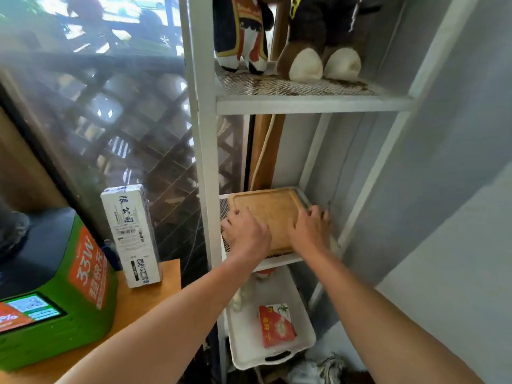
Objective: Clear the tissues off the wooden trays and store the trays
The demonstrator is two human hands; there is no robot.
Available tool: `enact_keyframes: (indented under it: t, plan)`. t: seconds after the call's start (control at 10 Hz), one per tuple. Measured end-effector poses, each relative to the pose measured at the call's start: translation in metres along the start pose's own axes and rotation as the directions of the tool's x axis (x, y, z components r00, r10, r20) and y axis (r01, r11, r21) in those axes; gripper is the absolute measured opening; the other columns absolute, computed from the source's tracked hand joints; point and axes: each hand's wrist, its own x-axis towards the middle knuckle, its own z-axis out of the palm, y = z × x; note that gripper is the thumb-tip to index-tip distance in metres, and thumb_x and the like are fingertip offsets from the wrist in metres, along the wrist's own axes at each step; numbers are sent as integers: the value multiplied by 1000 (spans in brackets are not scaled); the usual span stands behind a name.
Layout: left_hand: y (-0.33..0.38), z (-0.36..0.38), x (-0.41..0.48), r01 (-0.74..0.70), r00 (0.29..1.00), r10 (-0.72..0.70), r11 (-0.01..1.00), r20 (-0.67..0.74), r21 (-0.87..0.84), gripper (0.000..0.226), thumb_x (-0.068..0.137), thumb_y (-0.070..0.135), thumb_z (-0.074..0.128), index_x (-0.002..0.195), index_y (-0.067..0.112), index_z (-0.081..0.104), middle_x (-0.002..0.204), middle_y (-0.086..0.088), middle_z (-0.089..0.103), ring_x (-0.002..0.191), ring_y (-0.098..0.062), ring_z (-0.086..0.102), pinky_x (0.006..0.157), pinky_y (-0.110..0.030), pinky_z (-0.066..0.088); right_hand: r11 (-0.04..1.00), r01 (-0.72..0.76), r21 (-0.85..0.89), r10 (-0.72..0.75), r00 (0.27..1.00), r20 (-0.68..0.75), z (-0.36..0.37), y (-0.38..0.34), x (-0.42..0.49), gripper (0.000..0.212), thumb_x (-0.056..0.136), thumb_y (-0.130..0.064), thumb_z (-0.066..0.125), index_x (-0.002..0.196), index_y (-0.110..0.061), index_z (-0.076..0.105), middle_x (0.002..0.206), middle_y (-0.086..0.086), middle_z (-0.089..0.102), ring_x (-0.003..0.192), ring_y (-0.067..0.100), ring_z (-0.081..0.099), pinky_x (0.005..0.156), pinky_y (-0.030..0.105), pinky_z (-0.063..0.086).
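Both hands flat and spread, palms down: left hand [245,235] on near-left corner, right hand [310,231] on near-right edge of wooden tray [267,210], no tissue visible, lying on mesh shelf [225,246]; likely pressing evenly to slide it square toward back

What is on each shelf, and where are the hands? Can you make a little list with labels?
Top shelf: two plush toys on the mesh.
Middle shelf: wooden tray lying flat on the mesh, no tissues visible on it.
Below: white bin holding a red packet.
Left hand: resting on the tray's left side.
Right hand: on the tray's right edge.
Table at left: green machine and a white box standing upright.
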Motion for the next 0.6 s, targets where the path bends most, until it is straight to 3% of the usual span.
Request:
enact_keyframes:
  t: [0.1, 0.2, 0.3, 0.4, 0.5, 0.6]
  plan:
    - [4, -9, -15, -245, 966, 248, 968, 71, -43, 42, 93, 30, 51, 132, 15, 48, 135, -10, 46, 122, -28, 39, 104, -44, 37, 998, 58, 5, -58, 998, -34, -13, 3, -21, 29, 97, -33, 39, 92, -17, 62, 111, 9, 60, 103, 29, 48, 88, 45, 44]
    - [1, -25, -29, -361, 898, 381, 924, 221, -127, 36, 95, 25, 48, 129, 13, 51, 128, -9, 53, 113, -24, 50, 94, -39, 45, 995, 48, 85, -44, 998, -51, -33, 8, -43, 32, 96, -28, 37, 77, -17, 60, 84, 4, 62, 80, 26, 55, 63, 34, 42]
    - [-10, -48, -41, -433, 850, 416, 901, 324, -22, 28, 95, 26, 50, 120, 13, 57, 118, -8, 58, 103, -23, 56, 87, -38, 50, 987, -37, 154, 29, 998, 51, -51, 11, -69, 32, 93, -29, 42, 62, -22, 43, 63, -6, 47, 56, 15, 49, 46, 27, 30]
    - [-32, -76, -57, -517, 801, 462, 855, 380, 50, 23, 95, 30, 51, 112, 17, 59, 100, -3, 61, 88, -19, 60, 77, -36, 55, 987, -102, 126, 81, 984, 160, -65, 4, -112, 29, 91, -31, 47, 63, -20, 45, 62, -6, 48, 60, 17, 52, 47, 26, 29]
    - [-60, -111, -78, -589, 743, 506, 805, 438, 68, 22, 93, 33, 53, 109, 19, 58, 91, 0, 59, 83, -19, 58, 67, -32, 50, 982, -173, 82, 151, 963, 224, -81, -15, -166, 27, 91, -40, 50, 80, -16, 58, 84, 2, 63, 80, 26, 61, 58, 28, 37]
    - [-93, -139, -97, -655, 679, 548, 753, 489, 66, 25, 89, 37, 61, 106, 20, 54, 90, 2, 57, 79, -18, 57, 59, -28, 47, 978, -201, 44, 181, 942, 283, -89, -44, -219, 29, 88, -44, 50, 97, -18, 59, 98, 8, 62, 88, 27, 60, 65, 33, 42]
